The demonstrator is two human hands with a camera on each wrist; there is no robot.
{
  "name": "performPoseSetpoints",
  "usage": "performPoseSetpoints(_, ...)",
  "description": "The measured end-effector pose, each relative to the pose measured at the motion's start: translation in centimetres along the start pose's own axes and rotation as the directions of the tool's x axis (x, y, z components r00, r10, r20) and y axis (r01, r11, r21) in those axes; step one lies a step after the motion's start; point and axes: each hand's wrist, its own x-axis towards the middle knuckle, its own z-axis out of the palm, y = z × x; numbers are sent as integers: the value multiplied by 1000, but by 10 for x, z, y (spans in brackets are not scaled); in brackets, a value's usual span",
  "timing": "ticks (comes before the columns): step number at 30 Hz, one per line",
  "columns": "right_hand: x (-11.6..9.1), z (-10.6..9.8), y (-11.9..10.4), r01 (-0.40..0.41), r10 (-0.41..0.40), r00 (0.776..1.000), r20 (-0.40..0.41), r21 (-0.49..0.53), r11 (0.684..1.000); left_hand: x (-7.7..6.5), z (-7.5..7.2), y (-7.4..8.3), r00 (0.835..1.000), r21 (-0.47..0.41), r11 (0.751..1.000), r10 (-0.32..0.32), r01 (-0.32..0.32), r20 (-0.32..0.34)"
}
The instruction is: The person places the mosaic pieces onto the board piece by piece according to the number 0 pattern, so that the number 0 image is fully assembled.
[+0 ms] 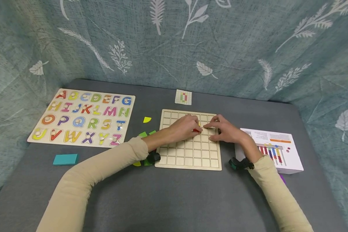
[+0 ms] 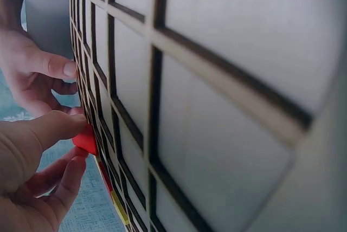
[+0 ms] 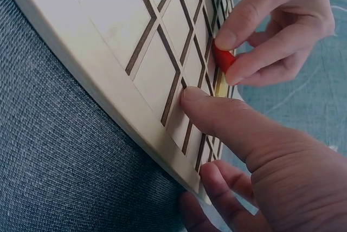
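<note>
A pale wooden grid board [image 1: 191, 154] lies flat on the grey table. My left hand [image 1: 188, 128] pinches a small red piece [image 1: 196, 130] between thumb and fingers at one of the board's upper cells; the red piece [image 2: 85, 140] [image 3: 223, 59] touches the board. A yellow piece [image 3: 220, 88] sits in a cell right beside it. My right hand [image 1: 224, 130] rests on the board next to the left hand, its thumb [image 3: 217, 114] pressed flat on the wood and the other fingers relaxed. The grid board [image 2: 227, 96] [image 3: 141, 42] fills both wrist views.
An alphabet puzzle board [image 1: 84, 116] lies at the left, a teal block [image 1: 65, 159] in front of it. Green and yellow pieces [image 1: 146, 120] lie left of the grid. A small pattern card [image 1: 183, 97] sits behind, a white box [image 1: 271, 149] at the right.
</note>
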Motion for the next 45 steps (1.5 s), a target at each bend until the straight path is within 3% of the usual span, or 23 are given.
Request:
performPoseSetpoints(12, -1, 0, 0, -3, 3, 1000, 4, -4, 1000, -3, 4, -1, 999, -34, 999, 37, -38, -30)
performPoseSetpoints(15, -1, 0, 1, 2, -2, 1000, 1, -5, 1000, -4, 5, 0, 997, 24, 997, 77, -76, -33)
performPoseSetpoints(19, 0, 0, 2, 12, -12, 1000, 0, -4, 1000, -6, 1, 3, 990, 134, 981, 135, -138, 34)
performPoseSetpoints(22, 0, 0, 1, 14, -14, 1000, -4, 1, 1000, -15, -10, 8, 989, 114, 987, 103, -115, 106)
performPoseSetpoints(25, 0, 0, 0, 15, -15, 1000, -12, 1, 1000, -41, -26, 16, 989, 40, 998, 47, -54, 140)
performPoseSetpoints(30, -2, -2, -1, 13, -13, 1000, -6, -6, 1000, -123, -36, 42, 988, -27, 998, 51, -48, 142)
performPoseSetpoints(32, -3, -3, -1, 9, -9, 1000, -7, -6, 1000, -152, -34, 48, 992, -50, 999, 11, -5, 123)
performPoseSetpoints(34, -4, -4, 0, 5, -6, 1000, -15, -7, 1000, -175, -32, 45, 994, -83, 993, -73, 80, 82)
performPoseSetpoints(37, -4, -3, 0, 9, -9, 1000, -16, -13, 1000, -199, -30, 30, 978, -120, 971, -209, 207, -7)
performPoseSetpoints(40, -3, 0, -1, 7, -7, 1000, -9, -12, 1000, -215, -29, 13, 943, -149, 940, -321, 306, -85)
performPoseSetpoints(43, -3, 1, -1, 5, -5, 1000, -3, -5, 1000, -223, -29, 1, 914, -177, 916, -384, 359, -133)
performPoseSetpoints(45, -3, 2, -1, 6, -6, 1000, -3, 8, 1000, -225, -28, -6, 904, -200, 907, -402, 370, -148)
